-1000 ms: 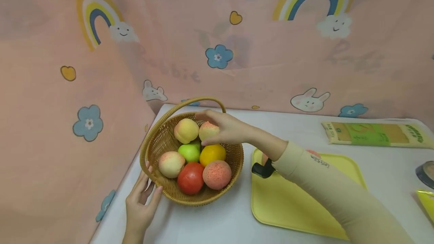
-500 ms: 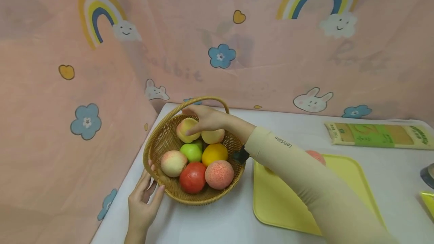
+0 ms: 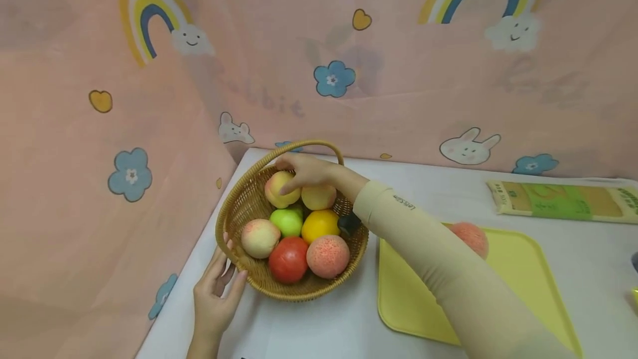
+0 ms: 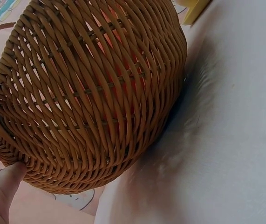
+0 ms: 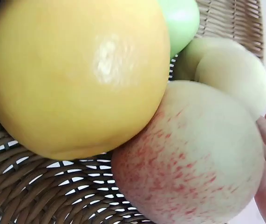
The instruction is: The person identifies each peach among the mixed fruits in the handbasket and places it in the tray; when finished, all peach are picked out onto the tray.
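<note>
A wicker basket (image 3: 297,294) with an arched handle stands at the left of the table, holding several fruits. My left hand (image 3: 215,295) grips its left rim, thumb in front; the left wrist view shows the thumb pressed to the weave (image 4: 86,107). My right hand (image 3: 311,169) reaches under the handle and holds a yellow peach (image 3: 276,194) at the back left, thumb across its right side. Around it lie another peach (image 3: 319,197), partly under that hand, a green fruit (image 3: 286,222), an orange (image 3: 318,226), a pale peach (image 3: 260,239), a red fruit (image 3: 288,260) and a pink peach (image 3: 328,256).
To the right, a yellow tray (image 3: 413,306) carries a pink round fruit (image 3: 473,238), with my right sleeve crossing above it. A flat green-and-tan packet (image 3: 558,201) lies at the back right. A patterned pink curtain (image 3: 279,60) rises behind the table.
My right hand has moved left across the basket, from above the back-right peach to the yellow peach, and its fingers have closed on it. The left hand keeps its hold on the rim.
</note>
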Available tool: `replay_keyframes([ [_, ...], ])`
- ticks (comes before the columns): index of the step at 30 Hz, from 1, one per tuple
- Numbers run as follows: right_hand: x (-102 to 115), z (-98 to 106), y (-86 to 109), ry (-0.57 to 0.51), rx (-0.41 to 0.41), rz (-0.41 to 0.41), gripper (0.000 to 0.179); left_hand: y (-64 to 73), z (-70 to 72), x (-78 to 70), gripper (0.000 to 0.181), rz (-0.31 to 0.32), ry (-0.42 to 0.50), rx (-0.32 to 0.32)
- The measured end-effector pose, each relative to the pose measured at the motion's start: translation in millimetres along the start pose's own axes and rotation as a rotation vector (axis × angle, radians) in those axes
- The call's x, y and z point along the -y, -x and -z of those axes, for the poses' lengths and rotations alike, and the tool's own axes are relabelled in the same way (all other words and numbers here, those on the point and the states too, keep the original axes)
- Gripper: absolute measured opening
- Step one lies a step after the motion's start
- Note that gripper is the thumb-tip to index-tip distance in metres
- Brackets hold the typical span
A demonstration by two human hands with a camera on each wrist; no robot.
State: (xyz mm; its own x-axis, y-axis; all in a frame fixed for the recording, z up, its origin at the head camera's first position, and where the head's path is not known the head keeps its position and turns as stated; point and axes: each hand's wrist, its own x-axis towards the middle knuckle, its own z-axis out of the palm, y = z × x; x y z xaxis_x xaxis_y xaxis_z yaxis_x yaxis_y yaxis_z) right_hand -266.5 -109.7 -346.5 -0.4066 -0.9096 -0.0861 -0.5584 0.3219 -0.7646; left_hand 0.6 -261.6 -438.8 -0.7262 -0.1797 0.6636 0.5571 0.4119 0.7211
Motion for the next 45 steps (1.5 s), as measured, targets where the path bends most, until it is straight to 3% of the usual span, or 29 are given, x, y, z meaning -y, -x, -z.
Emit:
replay_keyframes([
  [11, -12, -7, -5.2, 0.034, -0.086, 0.000, 0.064, -0.1, 0.9, 3.6, 0.067, -0.013, -0.013, -0.004],
  [16, -9, -10, -6.7, 0.118, -0.119, -0.034, 0.064, 0.0, 0.8, 3.5, 0.066, -0.005, -0.016, -0.005],
  [23, -5, -11, -8.0, 0.257, -0.101, -0.026, 0.057, -1.0, 1.1, 0.9, 0.066, 0.003, -0.005, -0.005],
  [33, -8, -12, -6.6, 0.216, -0.122, -0.011, 0.059, -0.4, 1.3, 2.9, 0.066, -0.005, -0.016, -0.004],
  [45, 0, -11, -4.8, 0.202, -0.166, 0.070, 0.068, -2.4, 0.7, 1.1, 0.067, -0.027, -0.012, -0.001],
])
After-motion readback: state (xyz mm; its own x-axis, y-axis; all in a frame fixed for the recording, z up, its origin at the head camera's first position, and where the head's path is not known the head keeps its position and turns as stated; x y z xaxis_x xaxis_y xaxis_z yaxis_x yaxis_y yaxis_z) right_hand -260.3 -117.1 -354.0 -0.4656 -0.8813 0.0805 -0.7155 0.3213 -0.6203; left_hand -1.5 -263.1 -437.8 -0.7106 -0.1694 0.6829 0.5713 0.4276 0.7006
